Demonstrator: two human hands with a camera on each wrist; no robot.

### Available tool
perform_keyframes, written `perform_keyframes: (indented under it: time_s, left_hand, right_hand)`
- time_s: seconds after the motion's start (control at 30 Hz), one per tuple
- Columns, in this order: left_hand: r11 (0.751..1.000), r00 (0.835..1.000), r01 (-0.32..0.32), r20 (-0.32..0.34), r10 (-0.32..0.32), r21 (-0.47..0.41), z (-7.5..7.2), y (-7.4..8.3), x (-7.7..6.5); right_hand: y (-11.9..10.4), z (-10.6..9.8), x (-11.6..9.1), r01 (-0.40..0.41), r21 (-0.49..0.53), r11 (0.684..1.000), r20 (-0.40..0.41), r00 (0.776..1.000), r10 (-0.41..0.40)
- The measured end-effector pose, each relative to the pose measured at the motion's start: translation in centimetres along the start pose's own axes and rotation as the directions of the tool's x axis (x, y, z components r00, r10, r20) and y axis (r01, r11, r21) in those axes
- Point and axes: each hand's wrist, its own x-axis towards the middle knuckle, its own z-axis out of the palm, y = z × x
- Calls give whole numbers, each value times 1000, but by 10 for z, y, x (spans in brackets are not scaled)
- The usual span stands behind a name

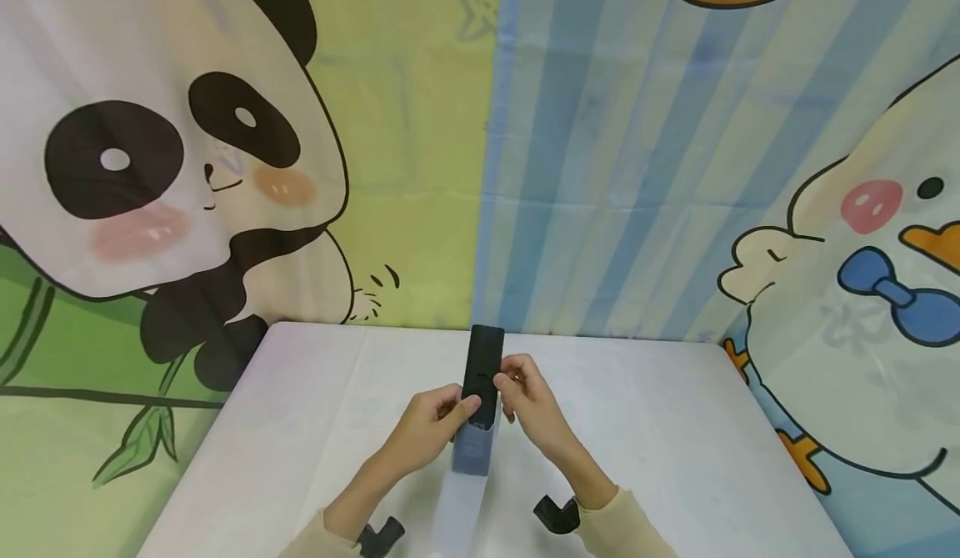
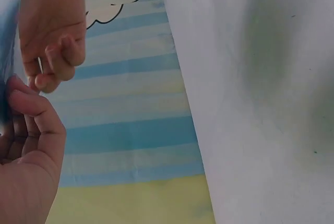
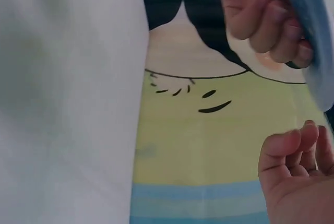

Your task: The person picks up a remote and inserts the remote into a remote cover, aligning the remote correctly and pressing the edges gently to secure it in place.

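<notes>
A slim black oblong (image 1: 483, 362) stands out of a translucent bluish-grey sleeve (image 1: 472, 454) over the middle of the table. My left hand (image 1: 427, 424) grips it low on its left side, with the thumb laid across its face. On the other side my right hand (image 1: 536, 404) pinches at the oblong's right edge with thumb and curled fingers. In the right wrist view the pale blue sleeve (image 3: 313, 31) runs past the left hand's curled fingers (image 3: 271, 31), and the right hand (image 3: 297, 166) is below its end. The oblong's lower part is hidden inside the sleeve.
A white-covered table (image 1: 637, 424) spreads under both hands. Behind it hangs a printed curtain (image 1: 420, 166) with a panda and a white duck. Black angled pieces (image 1: 557, 515) show beside both forearms, close to the beige sleeves (image 1: 626, 529).
</notes>
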Motion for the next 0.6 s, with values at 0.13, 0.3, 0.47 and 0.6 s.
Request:
perform_keyframes:
  time_s: [0.13, 0.3, 0.47, 0.6]
  left_hand:
    - [997, 998, 24, -52, -28, -71, -2, 1, 0]
    - [992, 996, 61, -54, -67, -112, 1, 3, -1]
    - [992, 995, 81, -55, -87, -100, 5, 5, -1]
    - [993, 996, 88, -21, -90, -75, 4, 7, 1]
  right_hand:
    - [7, 0, -8, 75, -47, 996, 111, 991, -70]
    - [10, 2, -13, 185, 23, 982, 241, 953, -185]
    - [11, 5, -16, 208, 59, 976, 235, 948, -216]
    - [12, 8, -18, 214, 39, 976, 195, 956, -218]
